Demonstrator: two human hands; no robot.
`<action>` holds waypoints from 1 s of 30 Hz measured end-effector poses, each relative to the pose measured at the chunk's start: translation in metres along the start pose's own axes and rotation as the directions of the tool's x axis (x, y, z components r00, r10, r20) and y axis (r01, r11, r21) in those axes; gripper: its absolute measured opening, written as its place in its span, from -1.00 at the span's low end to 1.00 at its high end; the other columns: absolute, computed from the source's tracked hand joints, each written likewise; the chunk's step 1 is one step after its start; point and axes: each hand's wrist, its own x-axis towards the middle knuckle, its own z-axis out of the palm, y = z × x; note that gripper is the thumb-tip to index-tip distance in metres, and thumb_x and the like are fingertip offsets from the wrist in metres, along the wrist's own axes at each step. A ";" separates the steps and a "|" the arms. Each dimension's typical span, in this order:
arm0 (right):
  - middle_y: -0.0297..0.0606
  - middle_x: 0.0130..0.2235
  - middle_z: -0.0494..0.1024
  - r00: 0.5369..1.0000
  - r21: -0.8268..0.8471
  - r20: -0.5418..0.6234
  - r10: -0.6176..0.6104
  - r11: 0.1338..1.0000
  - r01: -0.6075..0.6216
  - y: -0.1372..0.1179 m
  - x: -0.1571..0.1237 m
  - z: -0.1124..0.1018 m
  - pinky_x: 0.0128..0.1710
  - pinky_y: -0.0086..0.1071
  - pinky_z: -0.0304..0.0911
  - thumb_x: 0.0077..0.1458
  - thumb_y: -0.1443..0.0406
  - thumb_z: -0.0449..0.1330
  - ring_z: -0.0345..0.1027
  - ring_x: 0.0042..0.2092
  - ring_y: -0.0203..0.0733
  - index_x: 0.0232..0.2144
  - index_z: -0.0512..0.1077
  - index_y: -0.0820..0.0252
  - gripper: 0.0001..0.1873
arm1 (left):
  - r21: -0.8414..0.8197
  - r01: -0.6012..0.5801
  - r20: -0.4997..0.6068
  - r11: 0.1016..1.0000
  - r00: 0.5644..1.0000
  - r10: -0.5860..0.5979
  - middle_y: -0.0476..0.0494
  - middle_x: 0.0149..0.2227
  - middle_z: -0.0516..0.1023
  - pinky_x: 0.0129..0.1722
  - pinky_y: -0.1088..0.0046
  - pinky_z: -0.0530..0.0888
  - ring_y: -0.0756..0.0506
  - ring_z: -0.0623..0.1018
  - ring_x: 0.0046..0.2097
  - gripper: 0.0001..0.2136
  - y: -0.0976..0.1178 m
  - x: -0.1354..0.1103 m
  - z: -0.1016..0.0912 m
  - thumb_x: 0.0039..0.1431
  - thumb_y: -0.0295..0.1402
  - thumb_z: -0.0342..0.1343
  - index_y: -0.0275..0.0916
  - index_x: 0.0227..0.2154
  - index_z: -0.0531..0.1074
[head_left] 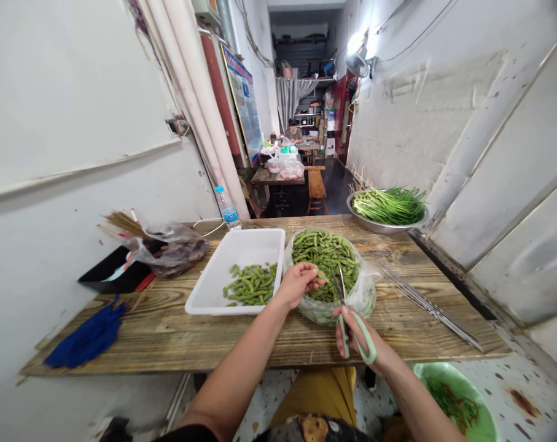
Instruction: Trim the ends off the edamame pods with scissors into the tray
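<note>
My left hand (302, 283) is closed in a pinch over the near left part of a clear plastic bag (365, 294) heaped with green edamame pods (327, 245). A pod seems to be between its fingertips. In my right hand (357, 334) are scissors (369, 347) with pale green handles, their blades parted and pointing away over the pods, just right of my left fingertips. Left of the bag stands a white plastic tray (234, 245), with more pods (253, 283) lying in its near right part.
A metal bowl of green chives (389, 205) stands back right, with metal skewers (432, 307) nearer. A water bottle (228, 210), black box (116, 270) and blue glove (87, 334) are leftward. A green-lined bin (467, 399) is below right. A person (293, 132) sits far back.
</note>
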 end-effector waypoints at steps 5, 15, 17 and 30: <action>-0.47 -0.60 0.31 0.996 0.101 0.056 0.076 0.992 -0.081 -0.006 -0.004 0.006 -0.70 -0.50 0.17 -0.07 -0.19 0.14 0.19 -0.65 -0.38 -0.28 0.23 0.17 -0.42 | -0.034 -0.055 0.026 0.998 0.998 0.056 -0.09 -0.46 0.54 -0.39 0.53 0.46 -0.01 0.57 -0.41 -0.66 -0.002 -0.008 0.005 -0.09 -0.30 0.31 -0.32 -0.37 0.27; -0.49 -0.65 0.30 0.998 0.023 0.023 0.053 0.998 -0.053 -0.009 -0.003 0.006 -0.78 -0.54 0.11 -0.04 -0.16 0.13 0.15 -0.72 -0.40 -0.31 0.26 0.19 -0.45 | 0.032 -0.136 0.009 0.990 0.991 0.136 -0.07 -0.52 0.53 -0.39 0.46 0.49 -0.04 0.57 -0.45 -0.61 -0.013 -0.015 0.010 -0.10 -0.21 0.30 -0.30 -0.36 0.23; -0.50 -0.68 0.27 0.998 -0.032 0.007 0.061 0.998 -0.061 -0.009 -0.002 0.006 -0.82 -0.54 0.06 -0.05 -0.17 0.13 0.11 -0.76 -0.40 -0.34 0.27 0.20 -0.45 | 0.059 -0.137 0.019 0.989 0.990 0.136 -0.07 -0.52 0.53 -0.39 0.43 0.49 -0.05 0.57 -0.45 -0.62 -0.015 -0.016 0.010 -0.09 -0.20 0.28 -0.29 -0.37 0.22; -0.41 -0.53 0.34 0.999 0.281 0.045 -0.001 0.960 -0.011 -0.004 -0.004 -0.019 -0.57 -0.42 0.22 0.01 -0.12 0.13 0.23 -0.55 -0.32 -0.24 0.28 0.14 -0.51 | 0.997 -0.072 0.046 0.018 0.793 0.607 -0.24 0.04 0.41 0.05 0.06 0.17 -0.27 0.31 0.09 -0.76 0.026 -0.018 -0.039 0.08 -0.43 0.09 -0.13 -0.18 0.53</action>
